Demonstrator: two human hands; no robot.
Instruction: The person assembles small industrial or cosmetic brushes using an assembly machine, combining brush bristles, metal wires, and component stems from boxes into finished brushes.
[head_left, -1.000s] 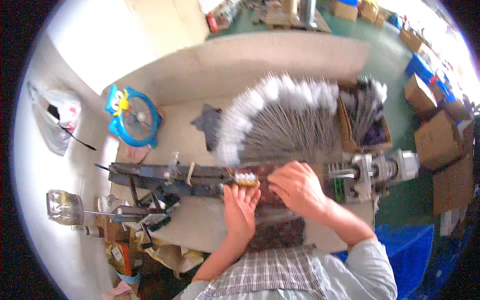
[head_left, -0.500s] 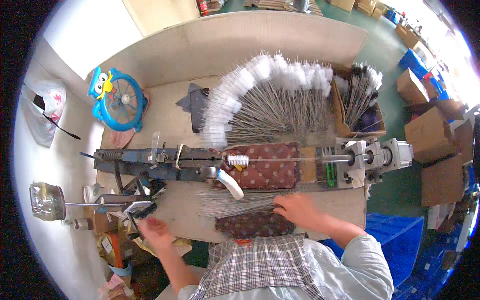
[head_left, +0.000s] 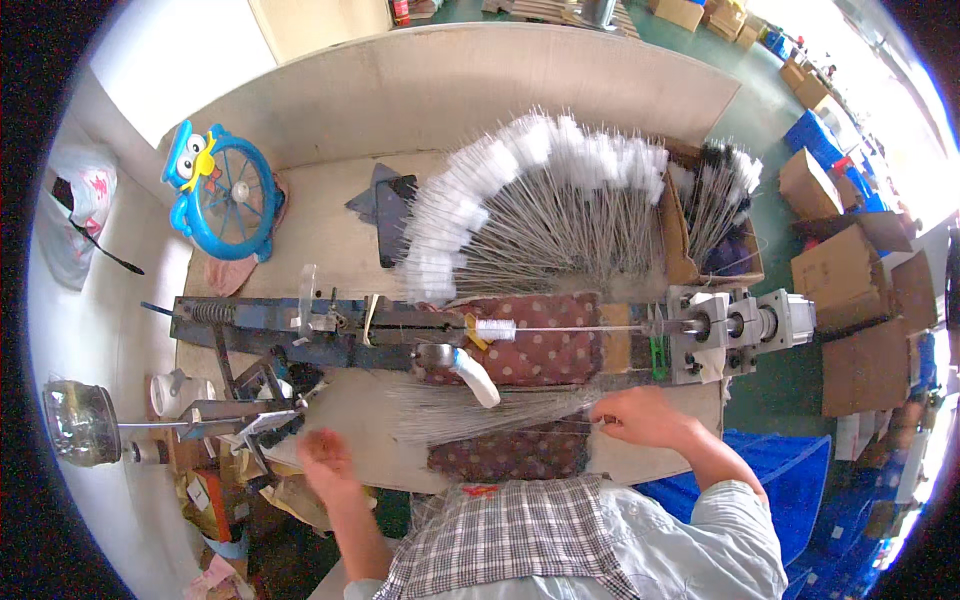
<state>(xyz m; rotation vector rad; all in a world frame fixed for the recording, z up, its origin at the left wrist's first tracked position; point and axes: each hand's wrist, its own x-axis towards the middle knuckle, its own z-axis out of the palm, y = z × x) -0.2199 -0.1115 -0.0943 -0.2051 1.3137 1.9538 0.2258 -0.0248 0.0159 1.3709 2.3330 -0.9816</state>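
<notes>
My right hand (head_left: 642,416) is closed at the right end of a loose bundle of thin metal wires (head_left: 480,412), with a wire pinched between thumb and fingers. My left hand (head_left: 328,462), smeared by motion, hovers at the table's front edge beside the lever mechanism (head_left: 265,415); its fingers do not show clearly. Across the table lies a twisting machine (head_left: 390,328) with a white-tipped handle (head_left: 476,378). A small white-bristled brush (head_left: 496,330) sits in line with its rod, a yellow piece (head_left: 474,331) at its left end. Dotted brown cloth (head_left: 555,355) lies under it.
Behind the machine fans a large pile of white wire brushes (head_left: 545,200). A cardboard box (head_left: 678,245) holds darker ones. At the right end is a motor (head_left: 788,320). A blue toy wheel (head_left: 232,200) stands left, near a dark phone (head_left: 396,220). Another dotted cloth (head_left: 510,455) lies in front.
My right hand has moved right along the wires, to their ends. My left hand has shifted slightly right, away from the lever mechanism. The white brush has moved right from the machine's clamp.
</notes>
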